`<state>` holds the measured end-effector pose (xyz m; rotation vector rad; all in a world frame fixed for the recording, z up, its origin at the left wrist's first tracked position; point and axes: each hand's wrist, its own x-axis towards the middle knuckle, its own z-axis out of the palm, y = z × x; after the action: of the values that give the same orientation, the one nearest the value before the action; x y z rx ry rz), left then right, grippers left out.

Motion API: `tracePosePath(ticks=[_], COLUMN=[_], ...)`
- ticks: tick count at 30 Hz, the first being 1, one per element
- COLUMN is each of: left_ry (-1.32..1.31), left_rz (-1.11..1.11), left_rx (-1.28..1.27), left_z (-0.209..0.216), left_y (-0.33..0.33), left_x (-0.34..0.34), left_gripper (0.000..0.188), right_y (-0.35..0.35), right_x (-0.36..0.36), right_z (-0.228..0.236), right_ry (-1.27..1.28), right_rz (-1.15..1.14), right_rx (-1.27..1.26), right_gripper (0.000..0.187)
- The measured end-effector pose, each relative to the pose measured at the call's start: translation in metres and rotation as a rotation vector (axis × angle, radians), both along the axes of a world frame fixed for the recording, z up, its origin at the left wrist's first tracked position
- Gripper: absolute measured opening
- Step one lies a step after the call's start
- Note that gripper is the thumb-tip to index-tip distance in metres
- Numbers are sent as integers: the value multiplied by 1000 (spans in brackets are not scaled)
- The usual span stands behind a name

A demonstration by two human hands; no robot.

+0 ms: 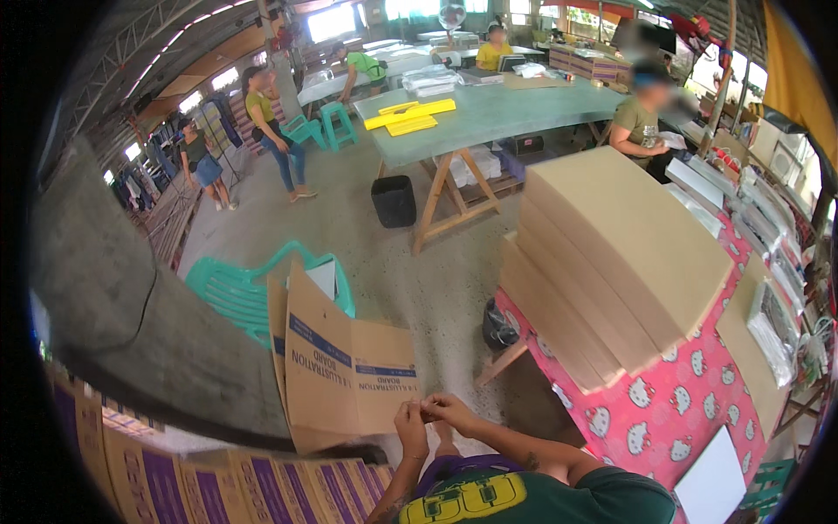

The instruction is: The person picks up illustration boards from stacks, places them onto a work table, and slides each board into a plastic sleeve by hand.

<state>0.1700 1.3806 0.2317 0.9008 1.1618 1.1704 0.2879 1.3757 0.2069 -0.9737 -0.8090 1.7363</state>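
My left hand [409,429] and my right hand [450,414] meet in front of my body, fingers closed and pressed together. Whatever sits between the fingertips, if anything, is too small to make out. Just beyond the left hand, a flattened brown cardboard carton [325,371] with blue print stands half unfolded. It leans against a green plastic chair [236,288], on which a white sheet [321,279] shows. To the right, a tall stack of brown boards [624,253] rests on a table with a pink cartoon-print cover [650,419].
Brown cartons with purple bands [244,485] line the lower left beside a concrete pillar [131,288]. A white board [711,476] lies at the pink table's near edge. Ahead are a black bin [394,202] and a green table [489,118] bearing yellow packs [410,116]. Several people stand or work farther off.
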Motion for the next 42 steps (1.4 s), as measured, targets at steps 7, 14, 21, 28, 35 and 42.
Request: tracePosePath(ticks=[7,14,21,28,35,42], left_ry=[280,175,-4,-2,-120,7], left_rz=[-300,-342,-188,-319,-428,-739], left_rx=[208,175,68,150,-89,-7], left_z=[39,45,38,65,36,48], left_y=[205,367,504,681,788,923], left_x=[17,66,154,216,263,353], left_gripper=[24,24,32,34,25,27], right_y=[197,356,533,683,781,864], right_x=[36,75,157,240,298,393], right_z=[26,27,41,72,41,60], right_ry=[-308,-362,-273,-192,-407,-264], right_rz=[-100,-205,-34,-34,127,-9], right_rx=[160,147,85,325,325,389], right_gripper=[32,40,35,26,23,33])
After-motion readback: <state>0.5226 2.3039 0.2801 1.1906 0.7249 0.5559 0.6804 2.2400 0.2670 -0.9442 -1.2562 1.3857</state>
